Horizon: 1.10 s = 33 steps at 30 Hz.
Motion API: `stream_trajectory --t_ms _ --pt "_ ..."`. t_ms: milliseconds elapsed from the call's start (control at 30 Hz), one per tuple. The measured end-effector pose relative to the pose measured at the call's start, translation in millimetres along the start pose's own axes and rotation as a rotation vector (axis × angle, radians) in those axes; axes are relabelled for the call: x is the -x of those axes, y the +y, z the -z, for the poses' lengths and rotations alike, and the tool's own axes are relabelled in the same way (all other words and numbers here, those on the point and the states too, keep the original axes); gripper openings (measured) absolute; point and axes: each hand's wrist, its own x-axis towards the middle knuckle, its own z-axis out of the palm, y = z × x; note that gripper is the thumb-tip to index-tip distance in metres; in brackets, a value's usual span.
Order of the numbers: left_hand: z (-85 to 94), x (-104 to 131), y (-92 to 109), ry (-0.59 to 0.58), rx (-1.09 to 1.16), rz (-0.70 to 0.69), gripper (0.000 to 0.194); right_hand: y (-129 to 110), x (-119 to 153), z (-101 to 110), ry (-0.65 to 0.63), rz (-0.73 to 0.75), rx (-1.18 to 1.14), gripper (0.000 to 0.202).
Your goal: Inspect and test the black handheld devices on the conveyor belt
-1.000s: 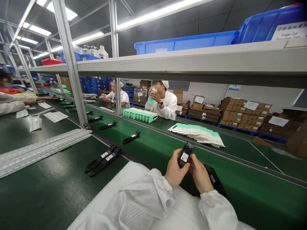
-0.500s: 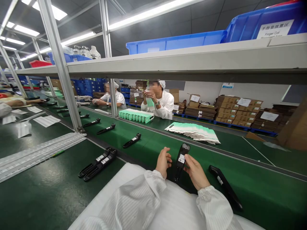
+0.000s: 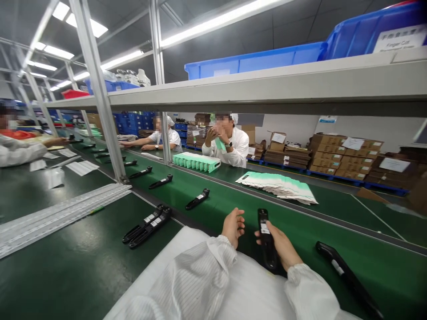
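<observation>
My right hand [image 3: 282, 243] is closed round a black elongated part [image 3: 267, 242] with a white label, held above the green belt. To its left, my left hand [image 3: 233, 227] has loosely curled fingers apart and touches nothing. Another black part [image 3: 347, 275] lies on the belt at the right. Beyond my left hand, one labelled black part [image 3: 197, 199] rests on the belt, with several more in a row toward the far left. Two black parts [image 3: 147, 226] lie side by side on the near green table.
Fanned green-and-white sheets [image 3: 276, 186] and a row of green-and-white boxes [image 3: 196, 162] stand across the belt, near two people in white. A metal post [image 3: 103, 98] and overhead shelf [image 3: 250, 91] frame the view. White strips [image 3: 66, 206] lie left.
The held part has turned in my right hand, its face now angled differently. The belt parts sit farther right in view. The view has shifted slightly left.
</observation>
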Motion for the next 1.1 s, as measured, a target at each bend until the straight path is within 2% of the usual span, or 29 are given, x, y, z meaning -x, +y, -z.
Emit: stream_trajectory --t_ms 67,167,300,400,500,600,700,767,833,933,1000,1100 --pt "0.0 0 -1 0.003 -0.01 0.006 0.034 6 -7 8 0.039 -0.015 0.159 0.043" --pt "0.6 1 -2 0.004 -0.04 0.006 0.028 18 -21 23 0.097 0.086 0.474 0.038" --pt "1.5 3 -2 0.002 -0.072 -0.013 0.023 30 -34 38 0.202 0.207 0.934 0.043" --pt "1.6 4 -2 -0.001 -0.094 -0.019 0.021 29 -31 37 0.306 0.362 1.126 0.048" --pt "0.7 5 -2 -0.018 -0.137 -0.001 0.018 18 -19 24 0.375 0.554 1.164 0.05" --pt "-0.7 5 -3 -0.068 -0.215 0.042 0.015 10 -7 5 0.228 0.648 1.032 0.038" --pt "-1.3 5 -5 -0.146 -0.324 0.052 0.014 14 -1 -8 -0.048 0.547 0.886 0.025" --pt "-1.6 5 -7 -0.199 -0.41 0.035 0.015 21 0 -12 -0.186 0.479 0.864 0.021" --pt "-2.1 4 -10 -0.253 -0.496 0.011 0.014 26 -1 -13 -0.228 0.461 0.886 0.02" --pt "-2.0 2 -13 -0.325 -0.61 -0.037 0.012 27 -1 -12 -0.196 0.46 0.935 0.022" --pt "1.4 -1 -11 -0.353 -0.723 -0.156 0.012 24 1 -13 -0.185 0.468 0.969 0.023" --pt "15.1 -11 5 -0.296 -1.007 -0.529 0.011 17 4 -15 -0.206 0.492 0.997 0.023"
